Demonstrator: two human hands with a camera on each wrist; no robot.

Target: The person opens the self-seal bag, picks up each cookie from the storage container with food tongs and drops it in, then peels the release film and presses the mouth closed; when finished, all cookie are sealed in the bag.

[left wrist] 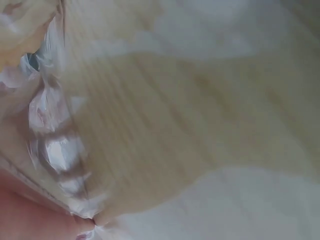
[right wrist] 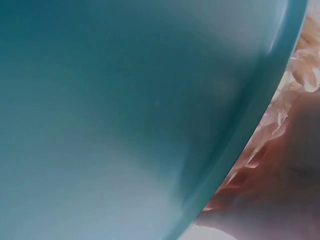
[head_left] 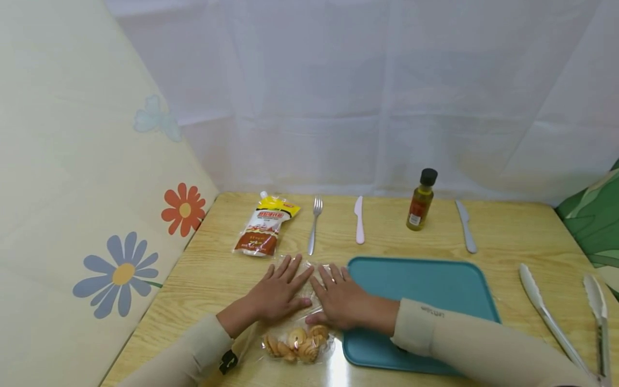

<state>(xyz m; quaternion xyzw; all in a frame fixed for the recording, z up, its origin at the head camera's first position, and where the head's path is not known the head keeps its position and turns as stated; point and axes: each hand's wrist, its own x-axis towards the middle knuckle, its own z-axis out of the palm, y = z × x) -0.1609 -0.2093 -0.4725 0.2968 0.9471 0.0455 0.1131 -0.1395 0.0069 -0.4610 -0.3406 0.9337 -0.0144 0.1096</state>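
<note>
A clear plastic bag (head_left: 306, 290) lies on the wooden table, with several golden-brown cookies (head_left: 297, 344) gathered in its near end. My left hand (head_left: 278, 295) rests palm down on the left side of the bag, its fingers spread and pointing away. On the right side, my right hand (head_left: 340, 301) presses the bag with straight, spread fingers. Both thumbs point towards each other above the cookies. The left wrist view catches crinkled film (left wrist: 57, 145) beside a finger. In the right wrist view, the tray's rim stands beside my hand (right wrist: 280, 195) and the bag.
A teal tray (head_left: 425, 285) lies under my right forearm. Farther back are a sauce pouch (head_left: 265, 226), a fork (head_left: 314, 226), a pink knife (head_left: 359, 220), an oil bottle (head_left: 420, 204) and a grey knife (head_left: 466, 226). Metal tongs (head_left: 551, 317) lie at the right.
</note>
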